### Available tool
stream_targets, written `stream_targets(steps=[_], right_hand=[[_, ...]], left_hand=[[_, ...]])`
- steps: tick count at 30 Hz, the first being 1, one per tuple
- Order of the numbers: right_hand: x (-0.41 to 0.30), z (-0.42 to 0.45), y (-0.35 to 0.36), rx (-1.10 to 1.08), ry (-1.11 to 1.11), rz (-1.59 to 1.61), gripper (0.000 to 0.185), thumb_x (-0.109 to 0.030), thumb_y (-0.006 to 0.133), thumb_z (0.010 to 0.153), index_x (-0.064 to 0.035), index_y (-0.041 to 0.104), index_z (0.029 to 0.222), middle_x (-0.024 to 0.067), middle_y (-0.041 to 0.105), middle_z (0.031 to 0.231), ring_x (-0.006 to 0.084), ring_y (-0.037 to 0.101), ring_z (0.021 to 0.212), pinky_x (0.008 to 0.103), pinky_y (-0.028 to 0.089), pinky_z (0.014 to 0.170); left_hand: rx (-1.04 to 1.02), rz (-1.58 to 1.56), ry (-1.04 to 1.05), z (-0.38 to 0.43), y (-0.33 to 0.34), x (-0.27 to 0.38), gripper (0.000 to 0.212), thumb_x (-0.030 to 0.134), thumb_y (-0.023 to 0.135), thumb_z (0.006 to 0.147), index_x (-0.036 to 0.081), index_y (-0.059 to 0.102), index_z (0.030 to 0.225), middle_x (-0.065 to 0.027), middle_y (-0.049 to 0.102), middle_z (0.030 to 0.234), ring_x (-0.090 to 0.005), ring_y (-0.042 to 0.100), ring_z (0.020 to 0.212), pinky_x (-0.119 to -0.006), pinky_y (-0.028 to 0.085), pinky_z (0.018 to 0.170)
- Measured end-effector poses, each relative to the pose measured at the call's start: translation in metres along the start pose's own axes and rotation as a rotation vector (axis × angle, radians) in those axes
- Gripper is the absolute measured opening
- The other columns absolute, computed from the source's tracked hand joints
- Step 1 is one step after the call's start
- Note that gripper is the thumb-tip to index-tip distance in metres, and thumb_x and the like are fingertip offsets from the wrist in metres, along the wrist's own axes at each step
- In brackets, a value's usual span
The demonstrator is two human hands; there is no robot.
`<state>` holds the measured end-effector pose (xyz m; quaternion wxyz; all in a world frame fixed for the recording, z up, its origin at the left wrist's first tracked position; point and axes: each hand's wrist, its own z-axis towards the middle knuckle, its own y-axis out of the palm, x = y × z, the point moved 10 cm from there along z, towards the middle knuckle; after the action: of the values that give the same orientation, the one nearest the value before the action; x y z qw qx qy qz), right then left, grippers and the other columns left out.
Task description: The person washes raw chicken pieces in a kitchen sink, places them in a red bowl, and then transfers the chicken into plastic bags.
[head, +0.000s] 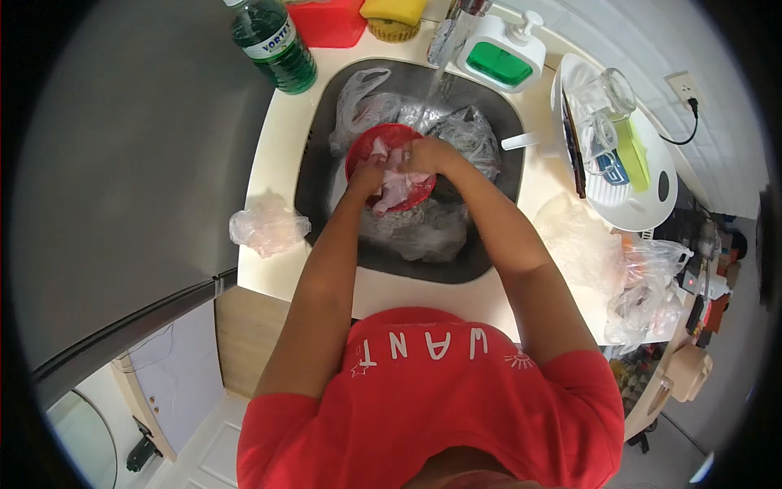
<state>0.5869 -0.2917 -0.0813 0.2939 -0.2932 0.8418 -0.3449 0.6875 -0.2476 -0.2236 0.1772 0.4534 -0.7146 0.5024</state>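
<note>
A red bowl (355, 150) of pale pink raw meat (394, 192), perhaps chicken, sits in a dark metal sink (510, 202). Both my hands are inside the bowl. My left hand (368, 174) grips meat at the bowl's left side. On the right, my right hand (429, 156) has its fingers curled over the meat, fingertips partly hidden. Water runs from the faucet (452, 33) into the sink just behind the bowl. Around the bowl lie clear plastic bags: one at the back left (360, 113), one at the right (473, 137), and one in front (427, 235).
A green bottle (278, 52), a red container (330, 24), a yellow sponge (393, 11) and a soap dispenser (504, 58) stand behind the sink. Right of it, a white dish rack (617, 208) holds glass mugs. Plastic bags lie left (269, 229) and right (580, 244).
</note>
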Motion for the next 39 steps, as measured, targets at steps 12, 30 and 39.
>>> stream_targets(steps=[12,30,39], right_hand=[[0.106,-0.001,-0.027,0.753,0.084,1.259,0.019,-0.02,0.055,0.081,-0.0035,0.062,0.086,0.0148,0.063,0.074,0.0237,0.062,0.056,0.0342,0.051,0.059],[0.048,0.019,0.061,0.459,-0.177,0.005,0.019,-0.012,0.058,0.072,-0.006,0.062,0.09,0.0126,0.064,0.08,0.0259,0.063,0.074,0.0343,0.05,0.064],[0.068,-0.009,-0.032,0.457,-0.154,0.62,0.023,0.005,0.05,0.074,-0.002,0.061,0.093,0.0042,0.062,0.081,0.0108,0.055,0.07,0.0263,0.045,0.059]], left_hand=[[-0.096,-0.303,0.129,0.021,0.01,0.044,0.053,0.044,0.037,0.091,-0.003,0.055,0.105,-0.0113,0.059,0.095,-0.0209,0.055,0.083,-0.033,0.043,0.075],[-0.072,0.622,0.211,-0.05,0.047,0.089,0.041,0.025,0.061,0.073,0.002,0.052,0.106,-0.0191,0.055,0.107,-0.0337,0.055,0.101,-0.043,0.046,0.083],[-0.406,0.511,0.076,-0.047,0.048,0.065,0.041,0.019,0.059,0.076,-0.001,0.05,0.111,-0.0211,0.057,0.108,-0.0299,0.058,0.097,-0.039,0.045,0.084]])
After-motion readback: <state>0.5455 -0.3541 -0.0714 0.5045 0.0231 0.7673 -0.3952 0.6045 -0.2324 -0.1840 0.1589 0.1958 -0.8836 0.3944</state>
